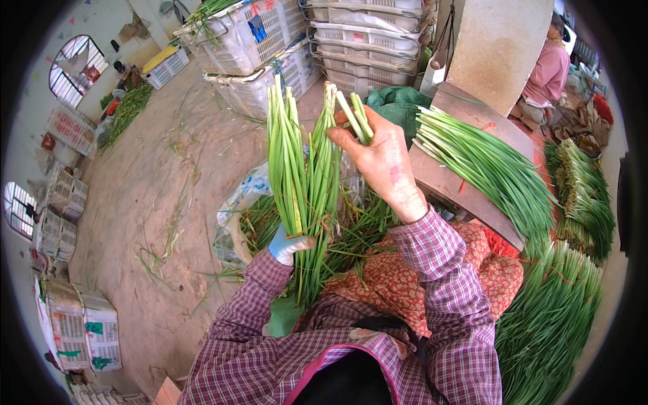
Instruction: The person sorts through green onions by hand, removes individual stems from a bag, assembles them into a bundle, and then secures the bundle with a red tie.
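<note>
My left hand, in a light blue and white glove, grips a bunch of garlic chives upright, pale stem ends at the top. The bunch parts into two clumps, and a few brownish leaves hang near the grip. My bare right hand is to the right of the stem tops, with a few short, pale stalks between thumb and fingers. Beneath the bunch, loose green leaves lie in a round container lined with a clear plastic bag. A red patterned cloth covers my lap.
On the right, a trimmed chive bundle lies on a brown board. Tied bundles are piled beyond it. White plastic crates stand stacked ahead, beside a pillar. A person in pink sits at far right.
</note>
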A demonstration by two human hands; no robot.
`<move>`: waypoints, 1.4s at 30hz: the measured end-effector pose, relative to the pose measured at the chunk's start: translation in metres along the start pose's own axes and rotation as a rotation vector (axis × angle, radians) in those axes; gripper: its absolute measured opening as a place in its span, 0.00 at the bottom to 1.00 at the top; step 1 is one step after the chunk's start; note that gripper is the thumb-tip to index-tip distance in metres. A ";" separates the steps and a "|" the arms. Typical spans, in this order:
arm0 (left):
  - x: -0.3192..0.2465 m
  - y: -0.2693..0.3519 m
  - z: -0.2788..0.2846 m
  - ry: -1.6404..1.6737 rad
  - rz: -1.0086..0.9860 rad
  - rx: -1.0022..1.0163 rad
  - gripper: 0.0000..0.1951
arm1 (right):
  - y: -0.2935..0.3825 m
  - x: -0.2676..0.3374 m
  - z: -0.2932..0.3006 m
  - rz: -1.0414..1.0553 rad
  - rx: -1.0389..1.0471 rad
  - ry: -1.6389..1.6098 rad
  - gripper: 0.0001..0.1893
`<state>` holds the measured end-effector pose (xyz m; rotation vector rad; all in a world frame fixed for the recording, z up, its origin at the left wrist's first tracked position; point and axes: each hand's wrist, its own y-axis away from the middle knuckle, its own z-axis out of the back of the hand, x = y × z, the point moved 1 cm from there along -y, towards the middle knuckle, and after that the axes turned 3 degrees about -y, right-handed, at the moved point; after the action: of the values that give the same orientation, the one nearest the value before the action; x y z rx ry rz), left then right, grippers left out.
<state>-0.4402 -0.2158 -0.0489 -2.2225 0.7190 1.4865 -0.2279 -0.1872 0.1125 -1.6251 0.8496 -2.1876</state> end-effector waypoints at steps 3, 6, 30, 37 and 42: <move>0.006 0.005 0.010 0.194 0.045 -0.075 0.32 | -0.001 0.003 0.015 -0.145 0.096 0.091 0.13; 0.004 0.003 0.014 0.107 0.046 -0.093 0.25 | -0.006 -0.019 0.026 0.195 0.004 0.379 0.12; -0.022 0.019 0.011 -0.448 -0.040 -0.289 0.23 | -0.022 -0.008 0.031 0.174 0.525 0.803 0.12; -0.023 0.015 0.007 -0.377 0.050 -0.287 0.28 | -0.017 -0.027 0.024 0.309 0.280 0.978 0.11; -0.012 0.032 0.017 -0.364 0.041 -0.317 0.29 | -0.048 -0.058 0.075 0.270 -0.032 1.034 0.13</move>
<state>-0.4755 -0.2291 -0.0454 -2.0631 0.4380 2.0739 -0.1334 -0.1384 0.1112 -0.2280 1.2295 -2.7354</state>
